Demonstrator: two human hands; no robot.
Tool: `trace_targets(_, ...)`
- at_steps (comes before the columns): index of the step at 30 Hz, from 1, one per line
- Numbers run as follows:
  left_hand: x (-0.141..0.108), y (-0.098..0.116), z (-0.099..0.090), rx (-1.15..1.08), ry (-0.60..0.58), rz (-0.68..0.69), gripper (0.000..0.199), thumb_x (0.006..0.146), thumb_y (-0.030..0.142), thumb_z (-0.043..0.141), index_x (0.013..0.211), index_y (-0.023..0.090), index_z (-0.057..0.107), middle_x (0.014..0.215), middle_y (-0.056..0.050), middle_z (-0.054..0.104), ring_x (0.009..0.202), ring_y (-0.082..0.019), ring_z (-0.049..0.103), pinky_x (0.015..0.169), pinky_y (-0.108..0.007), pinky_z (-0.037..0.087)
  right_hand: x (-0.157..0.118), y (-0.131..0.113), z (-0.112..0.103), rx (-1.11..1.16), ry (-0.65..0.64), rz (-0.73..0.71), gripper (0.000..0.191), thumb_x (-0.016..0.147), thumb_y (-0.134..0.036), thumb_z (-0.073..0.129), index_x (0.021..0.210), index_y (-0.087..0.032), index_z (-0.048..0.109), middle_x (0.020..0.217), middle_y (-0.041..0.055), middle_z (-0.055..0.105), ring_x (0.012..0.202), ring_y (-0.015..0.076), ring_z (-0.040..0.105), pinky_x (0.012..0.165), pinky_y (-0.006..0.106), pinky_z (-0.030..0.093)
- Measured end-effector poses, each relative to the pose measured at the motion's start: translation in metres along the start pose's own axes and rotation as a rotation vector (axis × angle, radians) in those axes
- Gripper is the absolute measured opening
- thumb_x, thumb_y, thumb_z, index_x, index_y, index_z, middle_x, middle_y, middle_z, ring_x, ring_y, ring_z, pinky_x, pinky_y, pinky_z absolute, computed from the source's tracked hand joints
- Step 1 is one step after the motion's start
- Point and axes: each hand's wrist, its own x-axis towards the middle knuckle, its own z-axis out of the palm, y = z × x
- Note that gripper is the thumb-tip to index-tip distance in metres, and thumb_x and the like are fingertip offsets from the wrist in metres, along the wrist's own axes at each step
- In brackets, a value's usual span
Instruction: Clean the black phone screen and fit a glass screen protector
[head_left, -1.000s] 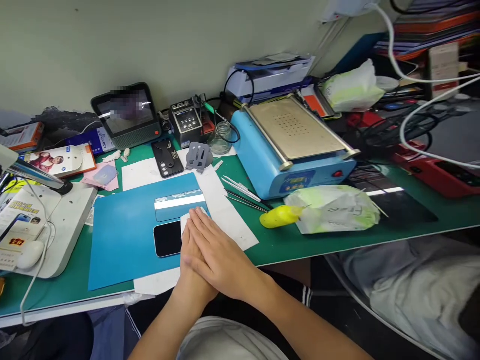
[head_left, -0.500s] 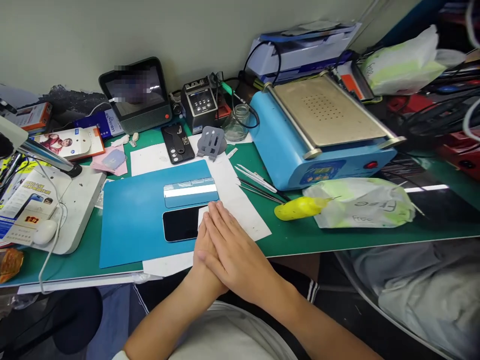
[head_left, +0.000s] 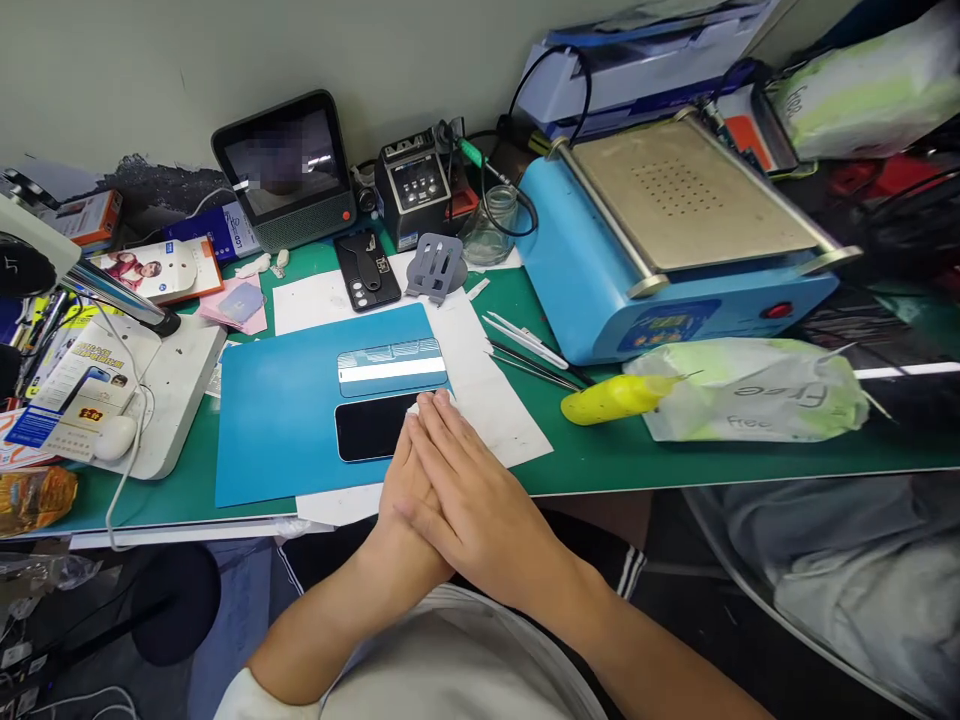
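My right hand (head_left: 476, 495) lies over my left hand (head_left: 409, 510), palms pressed together with fingers stretched forward. A thin white piece (head_left: 413, 408), perhaps a wipe, peeks out at the fingertips; most of it is hidden between the palms. Just beyond the fingers, a phone (head_left: 371, 428) with a dark screen rests face up, its right end covered by my hands. Behind it is a clear screen protector (head_left: 391, 368) with a white strip across it. Both lie on a blue mat (head_left: 277, 400), which sits on white paper (head_left: 506, 420).
A blue heating machine (head_left: 577, 270) with a perforated metal plate stands right. Tweezers (head_left: 525, 362), a yellow bottle (head_left: 619, 398) with a needle tip and a plastic-wrapped pack (head_left: 757, 392) lie before it. Further back are a black phone case (head_left: 367, 270), a grey stand (head_left: 435, 268) and a glass jar (head_left: 491, 230).
The view has shifted, so the bench appears further right and higher. My hands stay pressed together; less of the white piece shows, and they cover a similar part of the phone.
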Motion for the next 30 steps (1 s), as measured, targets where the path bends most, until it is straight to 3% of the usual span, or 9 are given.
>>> trace_targets(3, -0.008, 0.007, 0.003, -0.237, 0.125, 0.039, 0.064, 0.092, 0.027, -0.033, 0.156, 0.022, -0.036, 0.174, 0.005, -0.002, 0.156, -0.022, 0.028, 0.123, -0.041, 0.047, -0.005, -0.004, 0.001, 0.014, -0.001, -0.009, 0.078, 0.105, -0.053, 0.043, 0.157, 0.004, 0.035, 0.169, 0.0251, 0.021, 0.160, 0.0355, 0.014, 0.126, 0.058, 0.033)
trace_targets(5, -0.010, 0.009, 0.007, -0.264, 0.158, 0.013, 0.066, 0.089, 0.022, -0.037, 0.155, 0.021, -0.037, 0.175, 0.003, 0.000, 0.156, -0.020, 0.029, 0.123, -0.041, 0.047, -0.007, -0.003, 0.004, 0.028, -0.027, 0.006, 0.078, 0.105, -0.053, 0.044, 0.157, 0.003, 0.036, 0.168, 0.0258, 0.024, 0.159, 0.0365, 0.016, 0.125, 0.059, 0.034)
trace_targets(8, -0.008, 0.008, 0.008, -0.014, 0.091, -0.020, 0.055, 0.100, 0.020, -0.018, 0.148, 0.019, -0.045, 0.175, -0.003, 0.006, 0.158, -0.018, 0.025, 0.125, -0.041, 0.046, -0.007, 0.001, 0.006, 0.056, -0.058, 0.019, 0.077, 0.105, -0.052, 0.043, 0.161, 0.001, 0.030, 0.168, 0.0251, 0.024, 0.159, 0.0364, 0.015, 0.125, 0.061, 0.033)
trace_targets(10, -0.006, 0.005, 0.002, 0.200, -0.004, 0.044, 0.063, 0.106, 0.020, 0.004, 0.152, 0.020, -0.039, 0.174, -0.005, 0.014, 0.159, -0.019, 0.022, 0.128, -0.047, 0.041, -0.008, 0.004, 0.003, 0.085, -0.054, -0.003, 0.080, 0.105, -0.051, 0.045, 0.164, -0.002, 0.020, 0.170, 0.0235, 0.019, 0.160, 0.0356, 0.011, 0.125, 0.061, 0.032)
trace_targets(14, 0.000, 0.003, -0.022, 0.432, -0.140, 0.194, 0.069, 0.107, 0.027, 0.034, 0.167, 0.016, 0.002, 0.172, -0.010, 0.022, 0.161, -0.029, 0.013, 0.132, -0.057, 0.026, -0.014, 0.012, -0.007, 0.165, 0.000, -0.041, 0.087, 0.104, -0.048, 0.050, 0.167, -0.014, 0.000, 0.173, 0.0167, 0.016, 0.160, 0.0313, 0.015, 0.124, 0.056, 0.036)
trace_targets(17, 0.002, 0.000, -0.040, 0.630, -0.156, 0.235, 0.065, 0.108, 0.038, 0.034, 0.162, 0.002, 0.026, 0.170, -0.019, 0.024, 0.160, -0.032, 0.013, 0.129, -0.053, 0.031, -0.022, 0.021, -0.006, 0.142, 0.061, 0.017, 0.082, 0.105, -0.045, 0.049, 0.168, -0.017, 0.005, 0.171, 0.0171, 0.025, 0.158, 0.0302, 0.024, 0.122, 0.054, 0.041)
trace_targets(20, -0.001, -0.006, -0.055, 0.707, -0.150, 0.243, 0.066, 0.108, 0.041, 0.035, 0.157, -0.003, 0.034, 0.169, -0.022, 0.024, 0.160, -0.034, 0.014, 0.128, -0.052, 0.034, -0.026, 0.027, 0.003, 0.040, 0.032, 0.046, 0.074, 0.106, -0.047, 0.046, 0.165, -0.010, 0.023, 0.165, 0.0222, 0.037, 0.155, 0.0327, 0.033, 0.119, 0.054, 0.044)
trace_targets(24, -0.005, -0.011, -0.073, 0.688, -0.193, 0.239, 0.057, 0.104, 0.028, 0.040, 0.153, -0.002, 0.041, 0.170, -0.022, 0.023, 0.160, -0.037, 0.008, 0.125, -0.060, 0.035, -0.016, 0.029, 0.012, -0.100, -0.055, 0.014, 0.079, 0.104, -0.058, 0.042, 0.157, 0.001, 0.038, 0.164, 0.0282, 0.034, 0.156, 0.0379, 0.030, 0.122, 0.059, 0.037)
trace_targets(30, -0.004, -0.013, -0.099, 0.516, -0.147, 0.294, 0.073, 0.092, 0.001, 0.037, 0.163, 0.011, 0.024, 0.171, -0.017, 0.026, 0.161, -0.033, 0.006, 0.125, -0.063, 0.034, 0.013, 0.031, 0.018, -0.077, -0.144, -0.048, 0.089, 0.101, -0.065, 0.042, 0.160, 0.001, 0.029, 0.169, 0.0263, 0.024, 0.159, 0.0356, 0.020, 0.127, 0.055, 0.029)
